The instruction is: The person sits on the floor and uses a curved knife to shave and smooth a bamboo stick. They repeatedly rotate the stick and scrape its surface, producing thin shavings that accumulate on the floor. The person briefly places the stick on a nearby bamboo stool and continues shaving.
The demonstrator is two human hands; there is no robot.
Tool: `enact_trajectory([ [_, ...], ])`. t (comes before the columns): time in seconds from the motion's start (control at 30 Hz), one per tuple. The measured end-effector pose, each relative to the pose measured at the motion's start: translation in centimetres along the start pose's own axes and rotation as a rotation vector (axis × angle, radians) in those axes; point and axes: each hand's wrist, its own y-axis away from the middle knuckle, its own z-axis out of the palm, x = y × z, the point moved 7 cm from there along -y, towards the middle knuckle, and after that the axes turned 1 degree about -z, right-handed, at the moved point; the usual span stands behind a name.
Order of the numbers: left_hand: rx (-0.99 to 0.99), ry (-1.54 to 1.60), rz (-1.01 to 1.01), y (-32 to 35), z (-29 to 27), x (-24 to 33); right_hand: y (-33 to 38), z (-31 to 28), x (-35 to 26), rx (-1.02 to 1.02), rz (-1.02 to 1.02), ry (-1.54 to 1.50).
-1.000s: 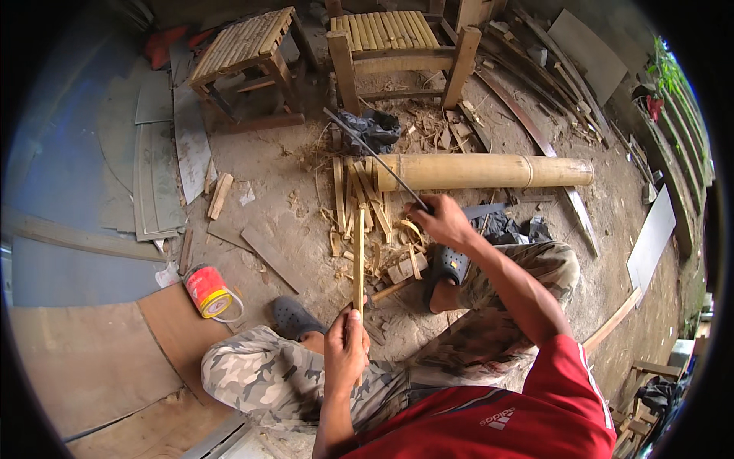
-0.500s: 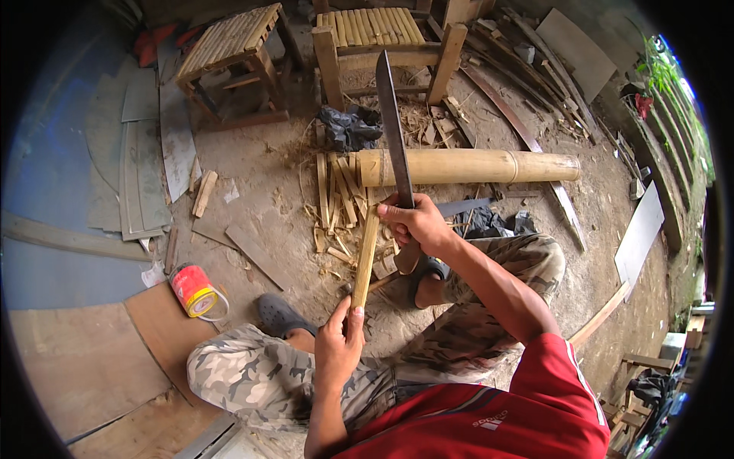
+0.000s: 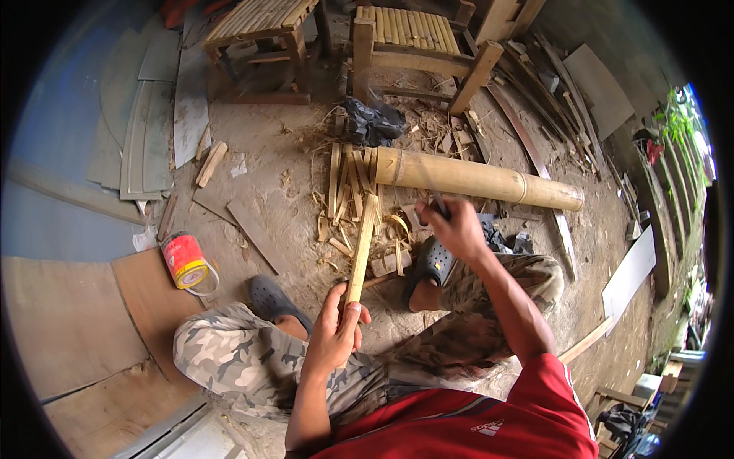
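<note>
Head view: the left hand (image 3: pixel 336 333), low and just left of the centre of the frame, is closed around a pale bamboo strip (image 3: pixel 362 249), thumb on its near face. The strip slants from that grip up to the middle of the frame, its far end overlapping a heap of split bamboo pieces (image 3: pixel 348 180). Right of centre, the right hand (image 3: pixel 456 229) is curled around the handle end of a long-bladed knife (image 3: pixel 441 205); the blade is blurred and points toward the upper left, crossing in front of a thick bamboo pole (image 3: pixel 482 180). Blade and strip are apart.

The pole lies on the dirt floor from the centre toward the right, its left end beside the split pieces. A crumpled black plastic bag (image 3: pixel 375 122) sits just above that end. Across the top of the frame stand a slatted stool (image 3: pixel 260 21), towards the left, and a wooden frame with a slatted top (image 3: pixel 409 32). Left of centre is a red and yellow can (image 3: pixel 185 262). Two grey clogs (image 3: pixel 434 262) show on the person's feet, below camouflage trousers (image 3: pixel 237 352). Long wooden planks (image 3: pixel 554 99) are piled at the upper right.
</note>
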Motion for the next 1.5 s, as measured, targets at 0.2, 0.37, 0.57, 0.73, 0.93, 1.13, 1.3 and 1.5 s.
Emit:
enact_trajectory([
  [0.2,-0.048,0.069,-0.015,0.1,-0.1,-1.3,6.5,7.4,-3.6,-0.205,-0.581,0.514],
  [0.37,-0.015,0.085,0.054,1.2,-0.7,-0.9,2.3,5.8,-1.4,-0.041,-0.417,0.539],
  [0.57,-0.026,0.090,0.122,1.1,-1.5,-1.8,3.3,7.0,-3.2,-0.135,-0.569,0.555],
  [0.73,0.028,0.134,0.049,0.4,-2.1,-2.0,2.0,7.7,-2.7,-0.125,-0.383,0.674],
  [0.93,0.017,0.154,0.058,1.3,-2.6,-1.4,1.3,7.2,-2.6,-0.064,-0.444,0.681],
  [1.13,0.046,0.127,0.108,1.1,-2.8,-2.0,2.1,8.8,-3.5,-0.239,-0.512,0.725],
  [1.3,0.042,0.223,0.039,1.5,-3.0,-1.9,1.7,8.7,-4.2,-0.154,-0.557,0.663],
  [1.5,-0.060,0.200,0.054,2.3,-2.5,-1.6,-4.0,4.8,-2.7,0.016,-0.287,0.708],
])
